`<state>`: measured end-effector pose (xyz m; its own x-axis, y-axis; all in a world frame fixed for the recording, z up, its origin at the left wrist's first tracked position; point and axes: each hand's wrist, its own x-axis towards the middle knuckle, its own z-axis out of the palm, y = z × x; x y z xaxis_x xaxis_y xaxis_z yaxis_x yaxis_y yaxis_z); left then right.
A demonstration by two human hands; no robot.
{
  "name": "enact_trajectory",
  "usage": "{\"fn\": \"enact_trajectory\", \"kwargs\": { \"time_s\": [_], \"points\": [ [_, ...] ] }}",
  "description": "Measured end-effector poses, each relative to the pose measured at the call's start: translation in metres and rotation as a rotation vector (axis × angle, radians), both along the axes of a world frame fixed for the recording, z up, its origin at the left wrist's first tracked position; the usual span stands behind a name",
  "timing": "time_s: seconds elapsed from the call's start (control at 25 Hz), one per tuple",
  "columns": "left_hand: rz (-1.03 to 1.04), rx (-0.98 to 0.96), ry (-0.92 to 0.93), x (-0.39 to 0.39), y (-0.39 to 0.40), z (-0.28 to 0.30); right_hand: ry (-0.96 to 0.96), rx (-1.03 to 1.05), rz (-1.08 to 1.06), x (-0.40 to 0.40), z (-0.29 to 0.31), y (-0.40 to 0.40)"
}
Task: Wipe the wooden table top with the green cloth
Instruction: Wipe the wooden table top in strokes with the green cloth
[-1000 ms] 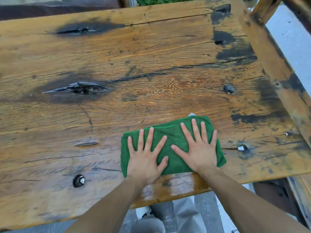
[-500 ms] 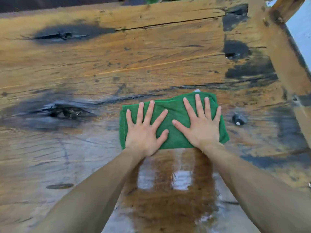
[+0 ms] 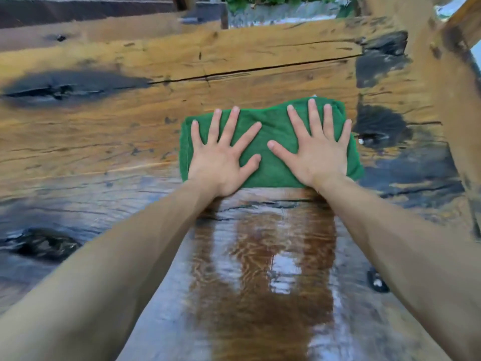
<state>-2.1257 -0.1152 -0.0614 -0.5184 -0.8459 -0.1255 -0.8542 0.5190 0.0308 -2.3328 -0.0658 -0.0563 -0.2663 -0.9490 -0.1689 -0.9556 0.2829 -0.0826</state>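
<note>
A folded green cloth (image 3: 274, 131) lies flat on the rough wooden table top (image 3: 104, 131), right of centre and towards the far side. My left hand (image 3: 221, 157) presses on the cloth's left half with fingers spread straight. My right hand (image 3: 317, 149) presses on its right half the same way. Both arms reach out straight over the table. Behind the cloth, towards me, a dark wet strip (image 3: 263, 269) shines on the wood.
A long crack (image 3: 255, 70) runs across the far plank. Dark knots and burnt-looking patches (image 3: 59, 87) mark the wood left and right. A wooden beam (image 3: 442, 82) rises along the table's right side. Plants (image 3: 273, 1) stand beyond the far edge.
Both hands have pushed the cloth away from me, from the near edge towards the far side, leaving a wet streak behind it.
</note>
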Motion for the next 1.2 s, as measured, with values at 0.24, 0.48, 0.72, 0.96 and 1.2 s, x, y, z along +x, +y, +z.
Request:
{"fn": "enact_trajectory", "kwargs": {
  "time_s": [0.24,0.48,0.72,0.96,1.2],
  "points": [
    [0.057,-0.015,0.009,-0.056,-0.099,0.0,-0.017,-0.021,0.023,-0.057,0.0,-0.106],
    [0.072,0.003,0.006,-0.096,-0.174,0.006,-0.025,-0.032,0.024,-0.095,0.001,-0.18],
    [0.095,0.023,0.019,-0.122,-0.218,0.009,-0.022,-0.052,0.027,-0.12,0.002,-0.227],
    [0.153,-0.02,0.019,-0.125,-0.204,0.006,0.022,-0.092,0.039,-0.121,-0.001,-0.217],
    [0.118,-0.009,0.031,-0.116,-0.131,0.003,0.002,-0.065,0.067,-0.116,0.0,-0.149]
  ]
}}
